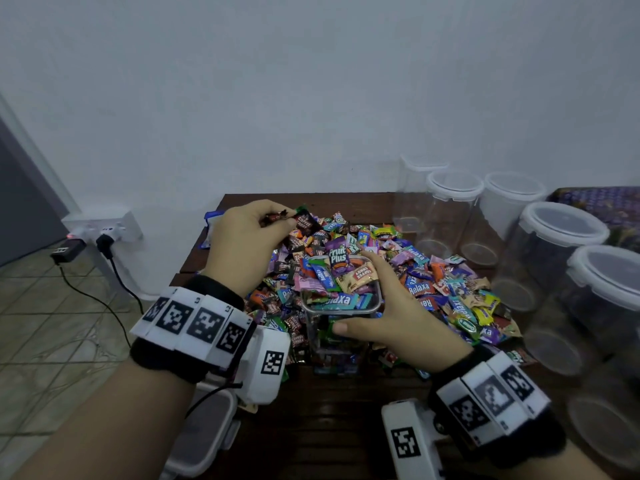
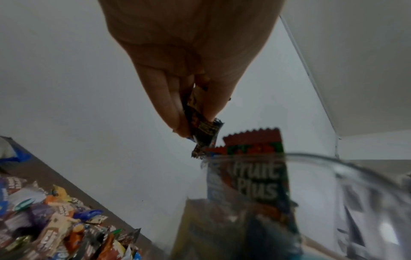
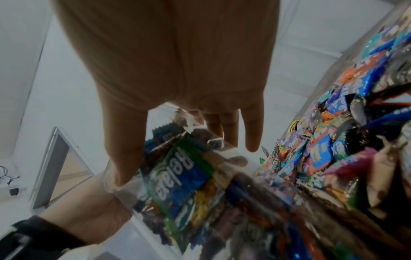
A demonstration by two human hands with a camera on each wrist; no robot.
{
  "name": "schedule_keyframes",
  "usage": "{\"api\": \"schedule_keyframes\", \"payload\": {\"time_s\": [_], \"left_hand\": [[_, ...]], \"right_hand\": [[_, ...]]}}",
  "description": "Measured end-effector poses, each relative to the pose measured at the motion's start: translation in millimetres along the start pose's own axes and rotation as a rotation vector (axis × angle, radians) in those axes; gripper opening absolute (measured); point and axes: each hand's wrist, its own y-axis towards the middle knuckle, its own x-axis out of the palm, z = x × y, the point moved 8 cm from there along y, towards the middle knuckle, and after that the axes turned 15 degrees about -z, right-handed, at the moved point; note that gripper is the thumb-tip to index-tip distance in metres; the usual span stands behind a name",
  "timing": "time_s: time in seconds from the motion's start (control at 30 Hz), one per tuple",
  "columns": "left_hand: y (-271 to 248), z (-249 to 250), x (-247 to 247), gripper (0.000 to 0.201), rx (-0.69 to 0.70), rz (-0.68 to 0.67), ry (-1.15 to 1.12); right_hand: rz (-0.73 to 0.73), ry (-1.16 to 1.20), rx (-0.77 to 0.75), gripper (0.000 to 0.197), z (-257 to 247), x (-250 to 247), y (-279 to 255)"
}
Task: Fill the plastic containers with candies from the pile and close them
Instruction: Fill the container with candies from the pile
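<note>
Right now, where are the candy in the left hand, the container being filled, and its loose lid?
dark candy [image 1: 275, 216], head view, wrapper's middle.
square container [image 1: 341, 308], head view, near rim.
loose lid [image 1: 204, 427], head view, top face.

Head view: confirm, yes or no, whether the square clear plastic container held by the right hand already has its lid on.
No: the square clear plastic container is open-topped, with wrapped candies heaped above its rim.

I see a white wall socket box [image 1: 104, 225] with black plugs [image 1: 105, 244]. Black cables [image 1: 114, 308] trail over the beige tiled floor [image 1: 52, 327].
</note>
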Motion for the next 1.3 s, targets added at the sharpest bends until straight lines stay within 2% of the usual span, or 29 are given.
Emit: {"api": "schedule_keyframes", "payload": {"time_s": [0.1, 0.23, 0.33, 0.5, 0.57, 0.7, 0.93, 1.0, 1.13, 1.2, 1.3], "left_hand": [[-3, 10, 7, 0.025, 0.050, -0.053, -0.008], [-7, 25, 19, 0.024, 0.101, -0.194, -0.107], [-10, 33, 29, 0.020, 0.115, -0.299, -0.144], [-14, 26, 49, 0.020, 0.062, -0.442, 0.008], [-16, 26, 50, 0.019, 0.070, -0.440, 0.089], [-16, 36, 40, 0.020, 0.125, -0.352, 0.182], [-15, 38, 24, 0.009, 0.124, -0.233, 0.324], [-16, 41, 32, 0.008, 0.140, -0.288, 0.363], [-18, 42, 58, 0.010, 0.139, -0.507, 0.502], [-17, 43, 64, 0.014, 0.150, -0.542, 0.626], [-12, 41, 64, 0.022, 0.146, -0.520, 0.776]], "right_hand": [[0.012, 0.058, -0.020, 0.096, 3, 0, 0], [0.027, 0.085, -0.038, 0.096, 5, -1, 2], [0.035, 0.085, -0.061, 0.083, 6, -1, 3], [0.040, 0.083, -0.100, 0.071, 6, -1, 3], [0.041, 0.076, -0.104, 0.069, 4, -1, 2], [0.038, 0.070, -0.095, 0.064, 4, -2, 1], [0.048, 0.093, -0.097, 0.078, 5, 0, 4], [0.051, 0.097, -0.098, 0.079, 5, 0, 4], [0.053, 0.094, -0.099, 0.075, 7, -1, 4], [0.056, 0.088, -0.103, 0.078, 6, -1, 4], [0.058, 0.080, -0.090, 0.091, 9, 0, 5]]}}
